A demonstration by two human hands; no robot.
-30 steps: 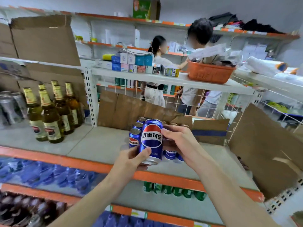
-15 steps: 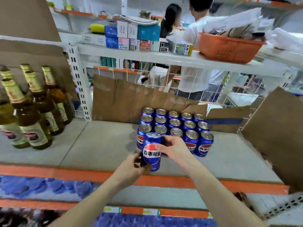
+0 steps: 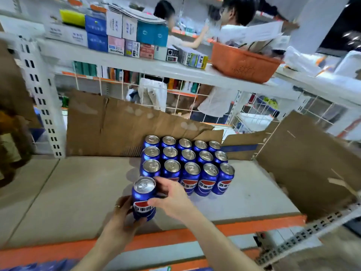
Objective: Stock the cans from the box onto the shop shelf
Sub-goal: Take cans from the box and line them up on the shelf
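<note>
Nearest the camera, two bare forearms reach over the orange front edge of the shelf. The left hand, with a ring on one finger, wraps around the lower left side of a blue can, fingers curled against it. The right hand holds the same can from the right, its thumb laid across the label and its fingers curled behind the can's upper part. The can stands upright near the front of the shelf, silver top showing, just in front of the left corner of a block of cans.

That block stands in three rows of five, packed tight, tops up, with the red, white and blue labels of the front row facing out.

Behind the block a sheet of brown cardboard leans against the wire back of the shelf, and another cardboard panel stands at the right end.

On the next shelf up sit stacked small boxes and an orange basket. Beyond the wire, two people stand in the next aisle.
</note>
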